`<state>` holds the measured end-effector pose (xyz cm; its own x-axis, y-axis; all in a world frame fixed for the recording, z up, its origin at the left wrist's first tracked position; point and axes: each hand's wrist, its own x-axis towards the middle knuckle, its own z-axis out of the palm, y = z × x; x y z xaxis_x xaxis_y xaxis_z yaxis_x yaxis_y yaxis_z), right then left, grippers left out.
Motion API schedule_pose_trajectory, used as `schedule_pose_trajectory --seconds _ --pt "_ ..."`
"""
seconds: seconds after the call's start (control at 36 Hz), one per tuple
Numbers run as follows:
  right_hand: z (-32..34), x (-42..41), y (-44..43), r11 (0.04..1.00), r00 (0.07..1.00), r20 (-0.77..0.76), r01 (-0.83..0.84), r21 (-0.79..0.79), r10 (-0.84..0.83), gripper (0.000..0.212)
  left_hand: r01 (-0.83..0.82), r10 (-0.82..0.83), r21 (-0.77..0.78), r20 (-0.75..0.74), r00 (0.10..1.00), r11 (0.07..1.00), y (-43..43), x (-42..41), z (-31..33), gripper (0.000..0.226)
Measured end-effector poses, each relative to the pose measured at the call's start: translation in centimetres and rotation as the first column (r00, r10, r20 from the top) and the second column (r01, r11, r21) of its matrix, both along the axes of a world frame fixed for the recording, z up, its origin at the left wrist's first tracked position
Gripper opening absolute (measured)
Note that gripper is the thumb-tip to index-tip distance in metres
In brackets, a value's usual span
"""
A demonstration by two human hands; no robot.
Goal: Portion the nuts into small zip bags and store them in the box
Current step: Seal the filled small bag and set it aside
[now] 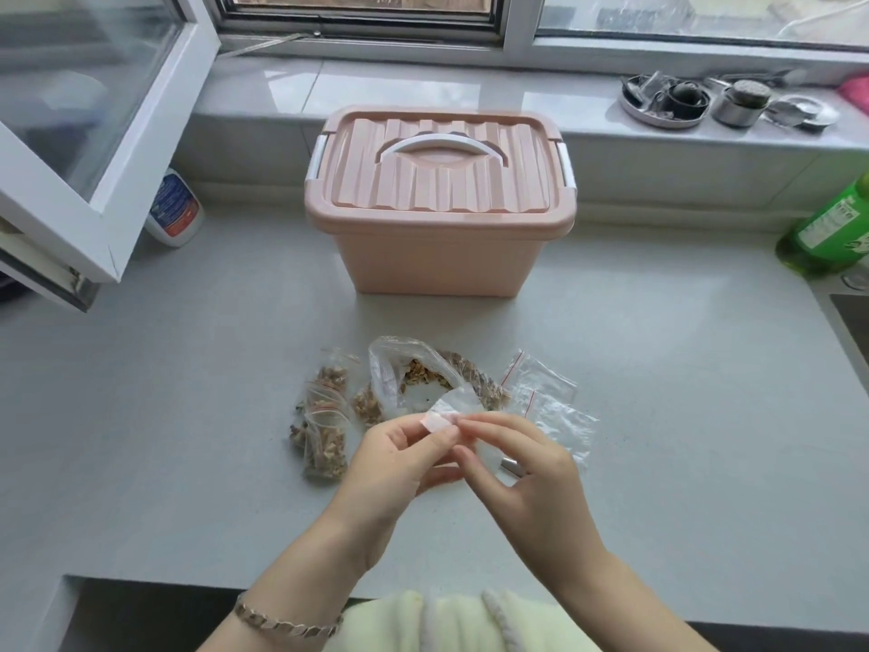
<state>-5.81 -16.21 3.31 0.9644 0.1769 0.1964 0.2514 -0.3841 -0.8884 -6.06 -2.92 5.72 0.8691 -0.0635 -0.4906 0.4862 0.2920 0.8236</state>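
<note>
- The filled bags (324, 416) lay on the counter (188, 416) in front of the box (437, 237) and off its left corner. They were small red-zip pouches with nuts inside, overlapping, so their count could not be told.
- The left hand (390, 463) hovered in front of the box's middle, its fingers (404, 430) and thumb curled and pinching one side of the mouth of a small zip bag (444, 416).
- The big bag (385, 369) slumped directly in front of the box, mouth gaping, with a fair share of nuts (418, 369) inside.
- The small zip bag was held above the counter, on the side of the big bag away from the box. It looked empty and was probably being pulled open.
- The right hand (526, 472) faced the left one in front of the box, its fingertips pinching the other lip of the same bag.
- The empty bags (545, 392) lay flat in front of the box's right corner, awaiting their turn.
- The box had its lid on and both side latches down, and every filled pouch in view lay outside it.
- By this showing the portioning was roughly midway. More filling and sealing remained, then opening the box and storing the lot.
</note>
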Motion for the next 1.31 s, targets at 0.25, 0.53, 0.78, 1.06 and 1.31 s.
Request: schedule_pose_trajectory --seconds 0.25,0.53,0.78,1.06,1.31 --pt "0.1 -0.5 -0.5 0.994 0.985 -0.163 0.069 0.089 -0.053 0.024 -0.043 0.043 0.022 -0.001 0.999 0.999 -0.2 -0.6 0.3 0.011" --pt "0.6 -0.9 -0.8 0.983 0.961 -0.275 0.077 0.169 -0.029 0.021 0.022 -0.029 0.164 0.043 0.999 0.986 -0.5 -0.7 0.0 0.012" --pt "1.2 -0.9 -1.1 0.972 0.919 -0.392 0.058 0.226 0.036 0.016 0.038 -0.065 0.261 0.092 0.994 0.965 -0.4 -0.8 -0.1 0.010" --pt "2.2 -0.7 -1.1 0.977 0.862 -0.504 0.069 0.201 0.043 0.021 0.043 -0.108 0.374 0.155 0.982 0.926 -0.4 -1.2 -0.5 0.009" --pt "1.8 -1.1 -0.9 0.997 0.916 -0.394 0.083 -0.004 -0.078 0.021 0.068 -0.134 0.370 0.155 0.979 0.926 -1.0 -1.7 -0.5 0.017"
